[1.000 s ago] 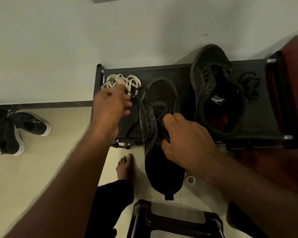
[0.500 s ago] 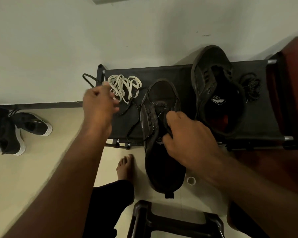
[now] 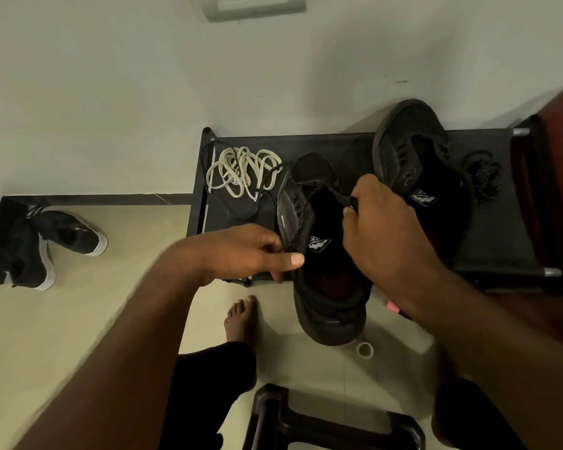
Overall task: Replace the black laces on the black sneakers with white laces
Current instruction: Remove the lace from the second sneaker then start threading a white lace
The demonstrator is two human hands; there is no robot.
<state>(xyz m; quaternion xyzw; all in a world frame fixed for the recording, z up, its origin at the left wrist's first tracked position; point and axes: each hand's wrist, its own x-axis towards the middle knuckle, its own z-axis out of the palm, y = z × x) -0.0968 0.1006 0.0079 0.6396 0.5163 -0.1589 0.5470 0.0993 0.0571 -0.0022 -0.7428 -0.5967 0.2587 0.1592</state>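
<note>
Sneaker, black and half unlaced, sits between the hands with its heel out past the front edge of the rack and its mouth wide, insole logo showing. The left hand pinches the speckled black lace at the near eyelets. The right hand curls around the tongue. White laces lie coiled beyond the left hand. Half a second ago the left hand was up beside them, and the right pressed down on the tongue.

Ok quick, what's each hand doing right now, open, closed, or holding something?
Left hand: closed, pinching the black lace at the sneaker side.
Right hand: closed, gripping the tongue of that sneaker.
</note>
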